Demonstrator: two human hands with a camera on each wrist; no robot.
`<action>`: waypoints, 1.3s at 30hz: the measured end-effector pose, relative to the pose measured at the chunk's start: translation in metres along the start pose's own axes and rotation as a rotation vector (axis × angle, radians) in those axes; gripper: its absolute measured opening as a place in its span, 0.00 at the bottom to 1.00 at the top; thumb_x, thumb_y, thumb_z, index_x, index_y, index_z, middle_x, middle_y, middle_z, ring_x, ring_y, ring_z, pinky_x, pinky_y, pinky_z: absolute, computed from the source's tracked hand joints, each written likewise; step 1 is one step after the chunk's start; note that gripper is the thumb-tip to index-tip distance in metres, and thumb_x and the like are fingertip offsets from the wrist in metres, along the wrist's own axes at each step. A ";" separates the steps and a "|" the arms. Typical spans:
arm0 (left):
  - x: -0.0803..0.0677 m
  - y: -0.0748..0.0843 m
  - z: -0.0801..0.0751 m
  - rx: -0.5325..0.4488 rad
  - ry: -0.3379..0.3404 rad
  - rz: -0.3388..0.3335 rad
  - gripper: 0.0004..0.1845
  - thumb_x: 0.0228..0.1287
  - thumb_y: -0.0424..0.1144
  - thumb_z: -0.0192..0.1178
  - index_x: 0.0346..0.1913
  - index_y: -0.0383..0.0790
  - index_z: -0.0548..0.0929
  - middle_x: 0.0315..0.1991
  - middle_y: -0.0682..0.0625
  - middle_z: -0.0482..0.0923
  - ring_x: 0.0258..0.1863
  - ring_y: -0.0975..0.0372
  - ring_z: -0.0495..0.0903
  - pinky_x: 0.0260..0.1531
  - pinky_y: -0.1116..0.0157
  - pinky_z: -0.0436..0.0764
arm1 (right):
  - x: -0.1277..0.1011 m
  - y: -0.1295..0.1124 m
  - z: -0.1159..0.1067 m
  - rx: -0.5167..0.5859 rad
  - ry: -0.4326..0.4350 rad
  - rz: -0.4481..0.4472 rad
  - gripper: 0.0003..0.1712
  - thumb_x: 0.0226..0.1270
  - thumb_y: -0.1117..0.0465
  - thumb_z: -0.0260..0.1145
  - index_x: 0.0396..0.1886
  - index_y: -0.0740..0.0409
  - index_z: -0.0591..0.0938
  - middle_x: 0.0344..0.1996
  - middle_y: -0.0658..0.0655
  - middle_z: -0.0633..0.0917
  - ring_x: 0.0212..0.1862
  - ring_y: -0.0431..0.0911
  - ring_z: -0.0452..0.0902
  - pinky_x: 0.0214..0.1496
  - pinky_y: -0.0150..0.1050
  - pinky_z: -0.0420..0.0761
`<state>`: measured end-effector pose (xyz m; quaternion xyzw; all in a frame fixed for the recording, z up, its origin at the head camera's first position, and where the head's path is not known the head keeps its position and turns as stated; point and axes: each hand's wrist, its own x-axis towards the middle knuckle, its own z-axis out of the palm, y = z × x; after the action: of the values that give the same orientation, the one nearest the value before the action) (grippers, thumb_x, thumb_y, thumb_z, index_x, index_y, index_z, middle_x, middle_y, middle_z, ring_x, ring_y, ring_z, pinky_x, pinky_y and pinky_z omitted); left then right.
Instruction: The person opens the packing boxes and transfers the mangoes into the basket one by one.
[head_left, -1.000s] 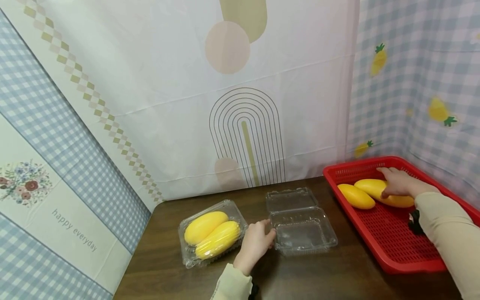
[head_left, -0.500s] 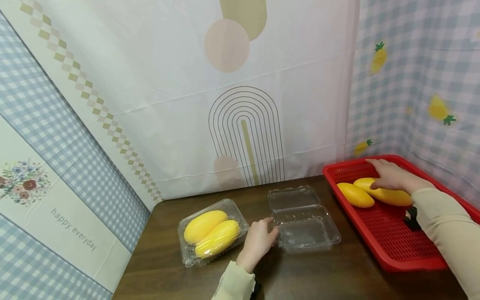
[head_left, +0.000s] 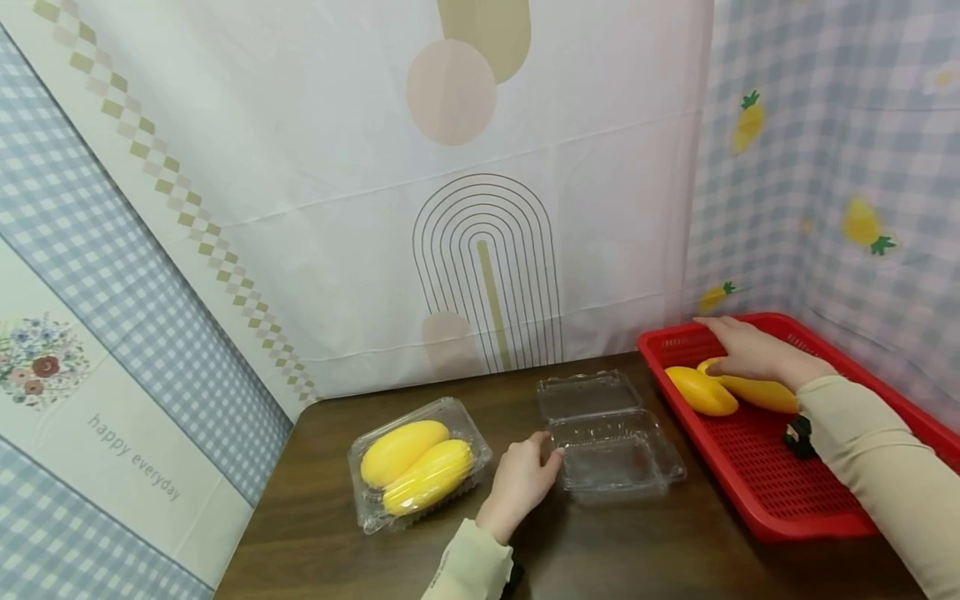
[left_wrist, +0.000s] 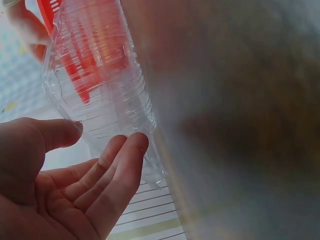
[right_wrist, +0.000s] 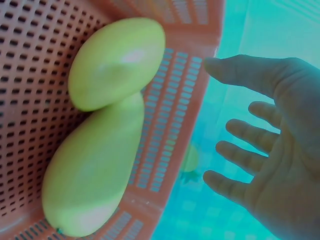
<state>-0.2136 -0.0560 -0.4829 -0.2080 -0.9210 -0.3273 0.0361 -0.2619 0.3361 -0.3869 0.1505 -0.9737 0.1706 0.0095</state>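
Supporting the whole layout before you is the dark wooden table (head_left: 585, 550), with the red basket (head_left: 810, 527) at its right. Just left of the basket lies the unfolded clear container (head_left: 611, 462), lid laid back; it looks thin, light and easily buckled, so steady it by its rim. Farther left, the closed clear box (head_left: 463, 423) holds two yellow fruits. Your left hand (head_left: 519, 483) is beside the unfolded container's left edge, fingers loosely extended, thumb apart; whether they touch it, you cannot tell. Your right hand (head_left: 750, 350) is by the basket's far rim, fingers spread, gripping nothing. Inside the basket, the longer fruit (head_left: 761, 396) and the stubbier fruit (head_left: 701, 391) lie touching; their smooth skins are probably firm and slippery, so cup each round its fat middle.
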 end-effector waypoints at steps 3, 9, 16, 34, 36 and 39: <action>0.001 0.001 0.001 0.037 0.024 0.022 0.22 0.74 0.45 0.58 0.59 0.30 0.81 0.19 0.55 0.73 0.17 0.65 0.70 0.22 0.64 0.74 | 0.002 -0.012 0.001 0.006 0.007 -0.024 0.47 0.62 0.60 0.73 0.73 0.74 0.60 0.67 0.80 0.65 0.65 0.74 0.63 0.62 0.71 0.64; 0.001 0.005 0.002 0.085 0.068 0.053 0.21 0.74 0.45 0.58 0.58 0.31 0.82 0.42 0.43 0.85 0.38 0.55 0.85 0.41 0.55 0.83 | 0.003 -0.037 0.010 0.008 0.006 -0.062 0.44 0.64 0.59 0.71 0.75 0.69 0.62 0.68 0.77 0.67 0.68 0.73 0.60 0.65 0.71 0.62; 0.002 0.006 -0.003 0.057 0.091 0.058 0.22 0.74 0.47 0.57 0.57 0.32 0.83 0.36 0.48 0.82 0.30 0.61 0.80 0.33 0.61 0.80 | 0.007 -0.064 0.015 -0.011 0.047 -0.140 0.41 0.66 0.58 0.70 0.75 0.65 0.64 0.68 0.73 0.70 0.69 0.69 0.63 0.66 0.67 0.65; 0.001 0.003 -0.020 0.018 0.102 0.057 0.21 0.74 0.47 0.58 0.57 0.33 0.83 0.32 0.54 0.78 0.27 0.67 0.74 0.31 0.64 0.77 | 0.019 -0.114 0.029 -0.001 0.083 -0.253 0.36 0.67 0.59 0.70 0.72 0.63 0.70 0.65 0.68 0.76 0.65 0.64 0.72 0.63 0.62 0.71; 0.000 0.003 -0.024 0.018 0.108 0.058 0.20 0.74 0.46 0.59 0.57 0.33 0.83 0.33 0.53 0.79 0.27 0.67 0.74 0.32 0.64 0.77 | 0.020 -0.121 0.028 -0.006 0.081 -0.263 0.36 0.68 0.58 0.70 0.73 0.62 0.70 0.65 0.67 0.76 0.64 0.63 0.72 0.62 0.62 0.72; 0.001 0.004 -0.034 0.025 0.126 0.071 0.20 0.73 0.45 0.59 0.58 0.34 0.83 0.34 0.53 0.80 0.28 0.67 0.76 0.33 0.64 0.78 | 0.024 -0.131 0.025 -0.023 0.093 -0.270 0.36 0.68 0.57 0.69 0.73 0.60 0.70 0.65 0.66 0.76 0.63 0.62 0.74 0.61 0.61 0.74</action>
<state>-0.2150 -0.0741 -0.4543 -0.2189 -0.9131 -0.3266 0.1083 -0.2447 0.2031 -0.3661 0.2720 -0.9450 0.1634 0.0790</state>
